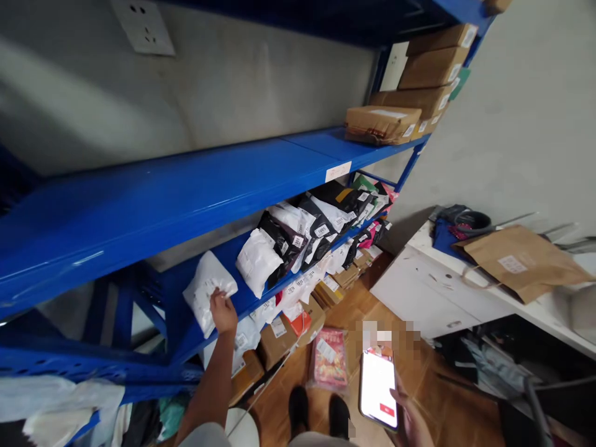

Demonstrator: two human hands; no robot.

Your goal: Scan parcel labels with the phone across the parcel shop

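Note:
My left hand (224, 311) reaches to the blue middle shelf, its fingers closed on the near edge of a white plastic mailer bag (205, 287). That bag leans at the left end of the shelf, apart from another white mailer bag (259, 261) to its right. Beyond it stands a row of black and white bags with number labels, one being a dark labelled mailer (321, 230). Low on the right, my right hand (410, 416) grips a smartphone (378, 388) upright; its screen is bright white with a red button near the bottom.
Cardboard boxes (384, 124) sit at the right end of the upper blue shelf (223, 171). Below are more parcels and cartons (278, 335). A red plastic-wrapped package (329, 359) lies on the wooden floor by my feet. At right, a white cabinet (419, 292) bears a brown paper bag (521, 257).

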